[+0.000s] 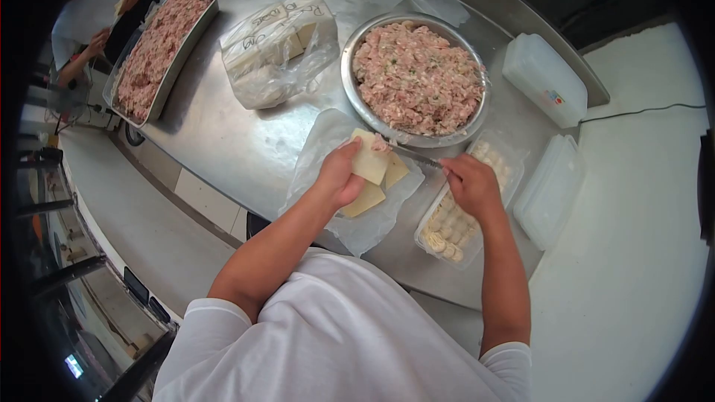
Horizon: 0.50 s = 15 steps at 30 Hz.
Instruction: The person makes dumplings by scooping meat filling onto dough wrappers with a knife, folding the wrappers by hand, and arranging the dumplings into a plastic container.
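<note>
My left hand (341,173) grips a square dough wrapper (366,160) near the middle of the table. In my right hand (472,182) is a metal spreading knife (415,155), its tip touching a small lump of ground meat (380,144) at the wrapper's upper right corner. Below the left hand, more wrappers (364,199) lie on a plastic sheet (316,205). A steel bowl (348,88) heaped with ground meat filling (417,74) stands just beyond both hands. Under my right forearm, a clear plastic tray (424,244) holds rows of filled dumplings (450,227), partly hidden by the arm.
A plastic bag of stacked wrappers (275,48) lies left of the bowl. Farther left is a rectangular pan (173,74) of ground meat, with another person's hands (97,42) beside it. Plastic containers (547,78) sit at the right, near the wall and a cable (644,110).
</note>
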Tool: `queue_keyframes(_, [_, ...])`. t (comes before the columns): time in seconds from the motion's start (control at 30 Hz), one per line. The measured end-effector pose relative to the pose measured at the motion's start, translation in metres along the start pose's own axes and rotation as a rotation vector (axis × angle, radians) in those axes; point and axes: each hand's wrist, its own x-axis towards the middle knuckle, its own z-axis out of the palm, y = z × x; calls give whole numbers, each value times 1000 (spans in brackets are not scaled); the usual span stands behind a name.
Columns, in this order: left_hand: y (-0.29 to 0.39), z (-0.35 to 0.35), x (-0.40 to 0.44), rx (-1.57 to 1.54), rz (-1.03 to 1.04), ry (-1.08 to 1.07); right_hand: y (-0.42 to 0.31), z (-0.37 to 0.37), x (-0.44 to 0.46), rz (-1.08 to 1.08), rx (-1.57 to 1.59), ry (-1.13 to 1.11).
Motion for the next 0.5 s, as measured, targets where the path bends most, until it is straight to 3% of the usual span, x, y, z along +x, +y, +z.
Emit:
queue_keyframes(0.07, [-1,0,7,-233,-114,-19,-18,11,-9,49,13,-15])
queue_keyframes(0.2, [5,9,-7,-200,-135,7,-36,21,-29,91,-36,13])
queue_keyframes(0.37, [5,-12,-2,-223,52,106,-53,-14,-15,143,-241,-46])
queue_keyframes(0.43, [8,-9,1,-230,69,113,-48,-19,0,165,-328,96])
queue_keyframes(0.5, [10,-6,-1,-241,97,122,-38,-15,13,165,-396,98])
